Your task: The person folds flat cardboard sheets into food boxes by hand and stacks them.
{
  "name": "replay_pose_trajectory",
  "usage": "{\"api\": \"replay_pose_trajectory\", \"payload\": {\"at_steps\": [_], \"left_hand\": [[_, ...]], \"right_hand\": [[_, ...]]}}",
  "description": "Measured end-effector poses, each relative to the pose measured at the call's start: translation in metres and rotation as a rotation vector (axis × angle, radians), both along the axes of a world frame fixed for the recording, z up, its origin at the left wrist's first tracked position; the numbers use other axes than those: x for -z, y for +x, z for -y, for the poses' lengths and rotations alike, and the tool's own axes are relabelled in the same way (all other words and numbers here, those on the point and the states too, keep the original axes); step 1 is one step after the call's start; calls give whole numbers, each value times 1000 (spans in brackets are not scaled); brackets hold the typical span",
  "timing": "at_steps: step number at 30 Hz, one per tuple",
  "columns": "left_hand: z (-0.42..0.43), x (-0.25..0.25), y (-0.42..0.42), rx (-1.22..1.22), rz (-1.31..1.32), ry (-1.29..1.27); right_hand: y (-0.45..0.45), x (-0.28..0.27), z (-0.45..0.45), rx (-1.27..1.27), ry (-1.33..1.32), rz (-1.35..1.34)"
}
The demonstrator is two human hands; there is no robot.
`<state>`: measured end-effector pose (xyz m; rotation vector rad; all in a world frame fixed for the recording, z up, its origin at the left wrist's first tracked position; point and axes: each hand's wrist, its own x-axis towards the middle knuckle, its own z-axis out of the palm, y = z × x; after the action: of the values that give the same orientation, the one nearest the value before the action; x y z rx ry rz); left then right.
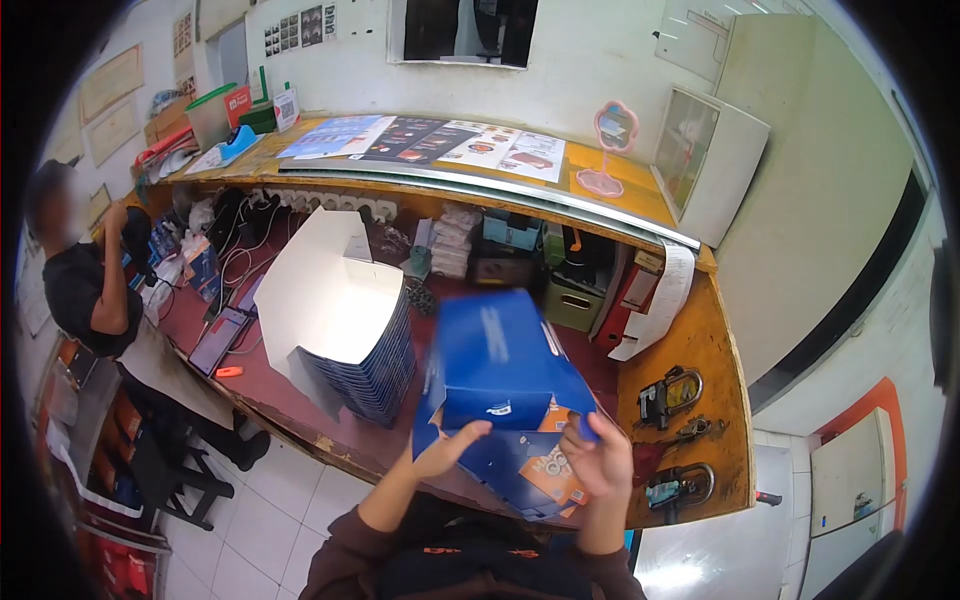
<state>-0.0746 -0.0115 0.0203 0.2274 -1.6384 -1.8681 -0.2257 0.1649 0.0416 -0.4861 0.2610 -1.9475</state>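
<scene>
A blue cardboard box (492,350), blurred by motion, is tilted in front of me with its flaps partly folded. My left hand (447,450) grips its near left edge, thumb on top and the other fingers hidden. Curled fingers of my right hand (598,455) hold a flap at the near right corner. Beneath it shows a blue panel with an orange printed patch (550,470); whether it belongs to the same box I cannot tell. To the left stands a tall stack of nested blue boxes (385,375), the top one open and white inside.
A phone (218,340) and an orange cutter-like object (229,372) lie on the red counter's left. Padlocks (670,395) sit at the right edge. A raised shelf with printed menus (480,145) runs behind. Another person (90,270) stands at far left.
</scene>
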Motion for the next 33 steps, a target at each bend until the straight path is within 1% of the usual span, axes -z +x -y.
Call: {"api": "replay_pose_trajectory", "payload": {"at_steps": [1, 2, 4, 5, 6, 8, 9, 10, 11, 12, 13, 14, 15, 16, 17, 18, 19, 20, 21, 22, 23, 24, 25, 26, 27, 28, 29, 30, 31, 32, 33], "left_hand": [[5, 4, -1, -44, 67, -84], [6, 5, -1, -41, 68, -84], [-1, -5, 0, -76, 120, -280], [-11, -10, -2, -200, 44, -437], [-21, -2, -6, -201, 45, -439], [-39, 20, -16, -29, -127, -123], [-45, 17, -22, -251, -165, -371], [-44, 24, -22, -253, -163, -371], [-40, 38, -23, -217, -89, -302], [-37, 45, -23, -180, -17, -235], [-39, 25, -18, -78, 58, 130], [-37, 7, -14, -81, 56, 132], [-32, -11, -9, 139, -211, 690], [-26, -18, -4, 370, -481, 1240], [-16, -1, -4, 480, -545, 1319], [-18, 4, -2, 479, -541, 1320], [-20, 7, -2, 274, -274, 934], [-23, 11, -2, 72, -18, 540], [-32, 15, -5, -127, 11, 195], [-37, 16, -5, -134, 12, 197], [-41, 16, -4, -164, 43, 292], [-43, 13, -3, -193, 74, 387], [-41, 16, -6, -163, -26, 470], [-38, 15, -3, -164, -28, 469], [-30, 13, 2, -57, 137, 405], [-21, 9, 8, 45, 299, 339], [-10, 0, 17, 300, 465, 27], [-11, -8, 26, 293, 466, 27], [-13, -16, 34, 39, 525, -430], [-16, -24, 41, -226, 566, -881], [-17, -34, 40, -395, 451, -840]], "right_hand": [[-2, -10, -3, -78, -18, 53], [5, -12, 0, -75, -18, 54], [30, -11, 18, 578, 389, -396], [43, 1, 26, 896, 531, -633], [58, 10, 34, 1052, 666, -694], [87, -1, 68, 1189, 289, -187], [85, -1, 67, 1188, 290, -187], [83, -1, 65, 909, 301, -28], [80, -1, 63, 626, 307, 127], [76, -1, 61, 625, 306, 129], [70, -1, 59, 502, 232, 133], [63, 1, 57, 378, 159, 134], [60, 1, 58, 449, 185, 130], [61, 0, 59, 448, 181, 129], [64, -1, 61, 649, 284, 16], [68, -10, 64, 848, 391, -100], [67, 1, 65, 948, 368, -197], [67, 13, 65, 947, 369, -197], [70, 17, 65, 974, 381, -269], [72, 18, 65, 999, 392, -342], [79, 18, 67, 990, 331, -355], [86, 20, 74, 986, 330, -355], [93, 24, 79, 925, 303, -218], [96, 28, 82, 864, 276, -84], [89, 32, 76, 698, 291, -77], [81, 40, 78, 740, 364, -106], [74, 44, 77, 708, 403, -121], [69, 45, 76, 675, 441, -136], [65, 45, 75, 623, 564, -255], [59, 45, 74, 616, 563, -257], [53, 42, 73, 554, 702, -810]]}}
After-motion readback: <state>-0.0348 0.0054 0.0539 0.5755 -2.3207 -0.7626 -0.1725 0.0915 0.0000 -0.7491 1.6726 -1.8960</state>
